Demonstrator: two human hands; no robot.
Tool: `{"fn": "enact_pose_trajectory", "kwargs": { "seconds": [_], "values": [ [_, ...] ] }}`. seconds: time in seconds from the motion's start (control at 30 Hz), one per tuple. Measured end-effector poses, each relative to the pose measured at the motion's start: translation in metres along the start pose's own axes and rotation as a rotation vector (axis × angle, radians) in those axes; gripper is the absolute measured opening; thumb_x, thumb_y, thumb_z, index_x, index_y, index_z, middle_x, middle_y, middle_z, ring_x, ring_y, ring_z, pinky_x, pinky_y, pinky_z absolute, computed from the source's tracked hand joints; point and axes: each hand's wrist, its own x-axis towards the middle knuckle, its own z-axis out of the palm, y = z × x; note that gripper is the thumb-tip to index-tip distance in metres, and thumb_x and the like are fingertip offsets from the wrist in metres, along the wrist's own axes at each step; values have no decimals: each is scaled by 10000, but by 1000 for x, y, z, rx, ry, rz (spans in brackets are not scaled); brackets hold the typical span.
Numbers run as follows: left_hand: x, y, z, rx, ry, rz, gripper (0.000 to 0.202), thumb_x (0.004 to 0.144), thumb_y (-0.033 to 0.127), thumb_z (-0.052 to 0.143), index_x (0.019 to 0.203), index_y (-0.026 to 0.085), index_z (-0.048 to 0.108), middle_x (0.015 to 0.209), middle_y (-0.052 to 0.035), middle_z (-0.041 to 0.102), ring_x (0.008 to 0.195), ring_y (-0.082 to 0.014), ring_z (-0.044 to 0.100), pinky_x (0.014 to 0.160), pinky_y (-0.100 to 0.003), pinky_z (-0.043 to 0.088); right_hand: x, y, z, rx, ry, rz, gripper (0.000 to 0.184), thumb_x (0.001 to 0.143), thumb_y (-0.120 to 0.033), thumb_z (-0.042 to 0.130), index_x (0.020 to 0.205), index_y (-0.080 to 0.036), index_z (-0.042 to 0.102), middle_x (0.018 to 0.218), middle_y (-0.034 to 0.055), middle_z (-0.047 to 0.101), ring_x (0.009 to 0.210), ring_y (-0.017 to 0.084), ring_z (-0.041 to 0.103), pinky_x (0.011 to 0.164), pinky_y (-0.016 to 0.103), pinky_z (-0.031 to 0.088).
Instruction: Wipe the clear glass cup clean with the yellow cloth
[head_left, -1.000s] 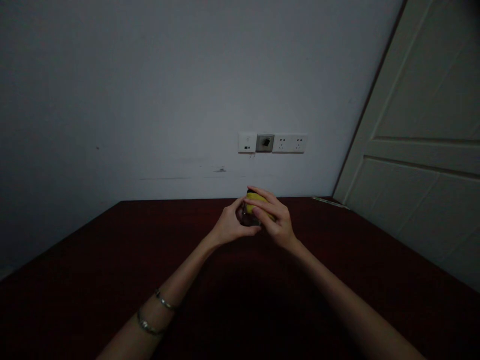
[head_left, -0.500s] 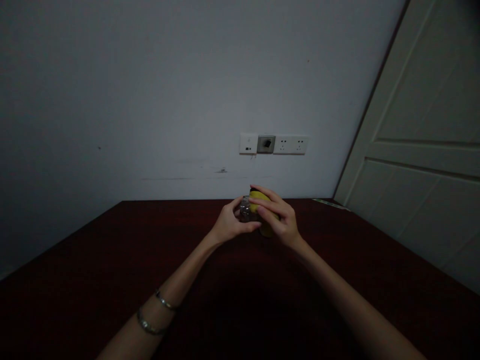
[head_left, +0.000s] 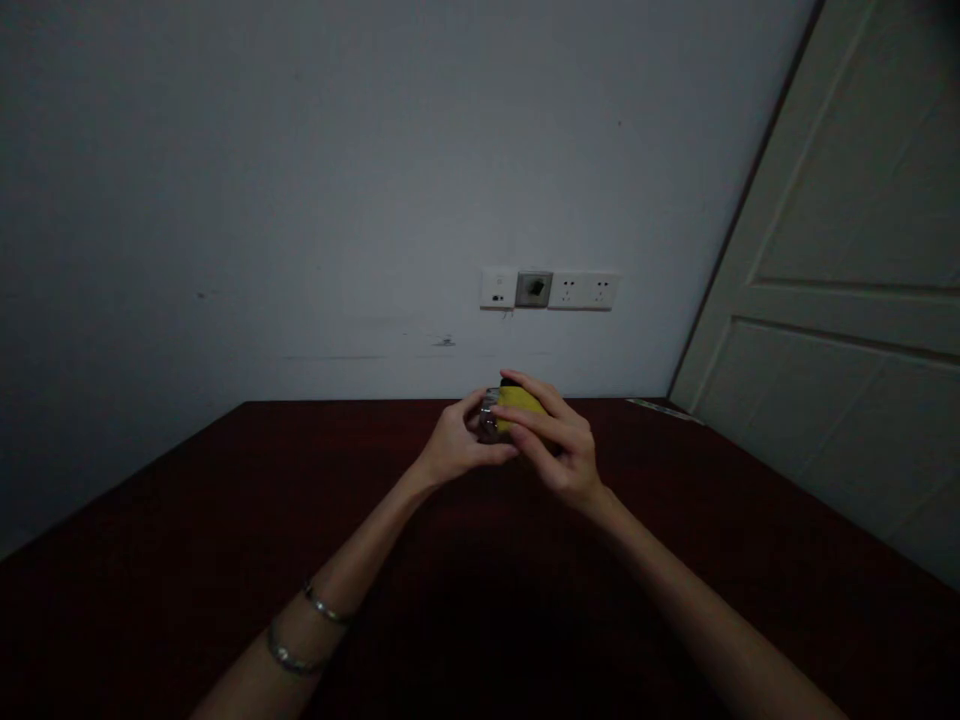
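Observation:
Above the table, my left hand (head_left: 457,443) curls its fingers and thumb around a small clear, shiny vessel (head_left: 489,420), perhaps a glass or jar, mostly covered by the hands. My right hand (head_left: 562,440) grips a yellow piece (head_left: 519,400) with a dark upper edge and holds it against the vessel's right side. Whether the yellow piece is a sponge or a folded cloth is hard to make out in the dim light. The fingers of both hands nearly meet around the two things.
A dark red table (head_left: 337,540) spreads beneath my arms. Behind it rises a pale wall (head_left: 360,180) with a row of sockets (head_left: 583,291). At the right stands a panelled door (head_left: 847,250), and a flat strip (head_left: 664,409) lies near the table's back right corner.
The yellow piece has turned in my right hand: its lower part, seen hanging below the fingers before, no longer shows. Both hands stay almost in place.

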Motion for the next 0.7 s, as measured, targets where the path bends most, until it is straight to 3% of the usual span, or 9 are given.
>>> {"fn": "enact_pose_trajectory", "kwargs": {
  "seconds": [0.1, 0.27, 0.4, 0.47, 0.57, 0.7],
  "values": [
    [0, 3, 0, -9, -5, 40, 639, 478, 299, 817, 1034, 120, 558, 990, -95, 651, 856, -205, 625, 742, -317, 522, 1, 1, 2, 75, 67, 90, 253, 832, -228, 525, 1023, -304, 672, 1282, 18, 540, 1152, 217, 516, 983, 445, 399],
    [-1, 8, -1, 50, -36, 59, 714, 457, 285, 830, 1091, 133, 538, 1019, -98, 641, 910, -229, 617, 800, -371, 518, 6, 6, 5, 304, 237, 405, 202, 820, -309, 546, 949, -262, 695, 1130, 21, 644, 1102, 212, 553, 1008, 432, 372],
    [0, 9, -3, 36, -53, 48, 748, 441, 262, 837, 1110, 133, 528, 1038, -107, 636, 932, -237, 613, 827, -388, 509, 8, 9, 3, 430, 217, 588, 265, 810, -359, 531, 996, -235, 673, 1080, 33, 668, 1021, 223, 594, 969, 444, 406],
    [1, 8, -4, -4, -51, 26, 720, 453, 262, 833, 1095, 133, 535, 1051, -110, 633, 940, -234, 612, 832, -378, 506, 7, 11, -1, 414, 144, 541, 314, 792, -330, 523, 1073, -246, 637, 1150, 30, 634, 1070, 233, 565, 990, 447, 383],
    [3, 8, -4, -43, -23, -30, 648, 491, 273, 817, 1066, 130, 553, 1045, -106, 634, 925, -216, 615, 813, -339, 509, 2, 15, -7, 303, 7, 362, 489, 714, -248, 527, 1202, -270, 549, 1296, 20, 526, 1211, 253, 452, 1052, 453, 306],
    [5, 10, -5, -15, 11, -176, 548, 564, 346, 774, 1021, 121, 572, 970, -92, 640, 777, -163, 620, 621, -256, 531, -2, 15, -10, 60, -126, 162, 610, 676, -200, 507, 1279, -278, 462, 1397, 34, 391, 1314, 267, 305, 1089, 484, 218]
  ]
}}
